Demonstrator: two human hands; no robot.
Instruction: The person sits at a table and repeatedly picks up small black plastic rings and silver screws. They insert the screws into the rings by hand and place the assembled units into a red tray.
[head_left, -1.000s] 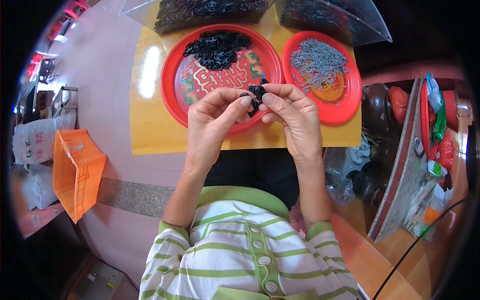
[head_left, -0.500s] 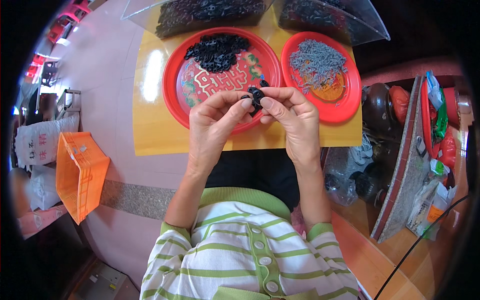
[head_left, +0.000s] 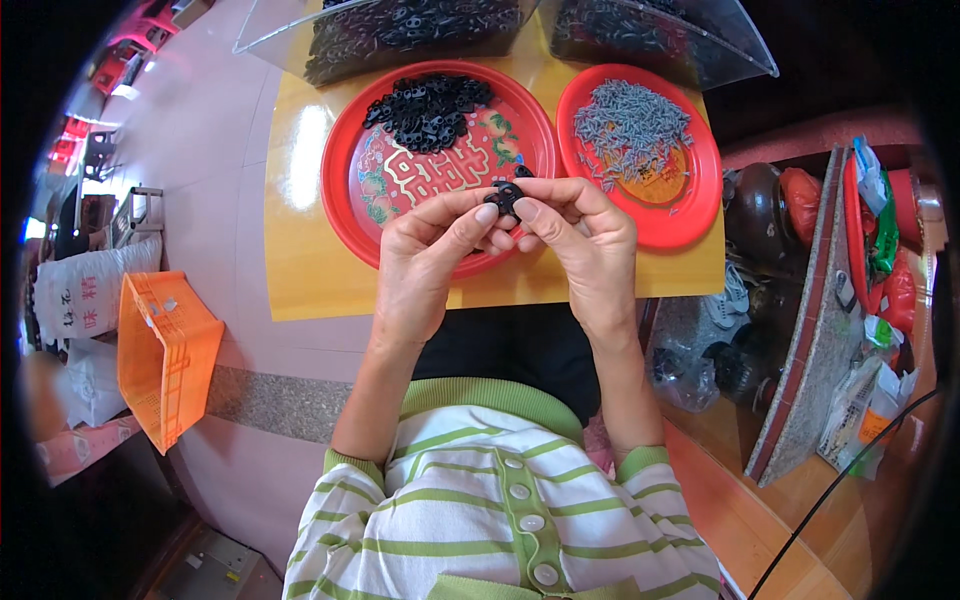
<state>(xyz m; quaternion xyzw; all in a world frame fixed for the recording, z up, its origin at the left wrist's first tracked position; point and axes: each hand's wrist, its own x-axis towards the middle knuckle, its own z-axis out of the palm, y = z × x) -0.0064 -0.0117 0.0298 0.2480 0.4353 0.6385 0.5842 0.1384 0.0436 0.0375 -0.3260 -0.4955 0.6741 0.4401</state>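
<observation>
My left hand [head_left: 432, 238] and my right hand [head_left: 578, 232] meet over the near edge of a round red tray [head_left: 342, 222]. Between their thumbs and fingertips they pinch small black plastic parts [head_left: 505, 198] with holes; how these fit together is too small to tell. Another black piece sticks out by the right fingertips. A heap of similar black parts [head_left: 428, 112] lies on the far side of the tray, above a gold pattern. Right of it, a red oval plate [head_left: 690, 222] bears a pile of small grey screws or plugs [head_left: 632, 122].
Two clear bins of dark parts [head_left: 410, 40] stand along the far edge of the yellow table [head_left: 300, 270]. An orange crate [head_left: 170, 350] and a white sack [head_left: 95, 290] are on the left. Jars and bags [head_left: 800, 205] crowd the right, where a black cable [head_left: 840, 490] runs.
Both hands stay together at nearly the same place. The black parts between the fingertips have turned slightly and sit closer together. The whole view has shifted a little.
</observation>
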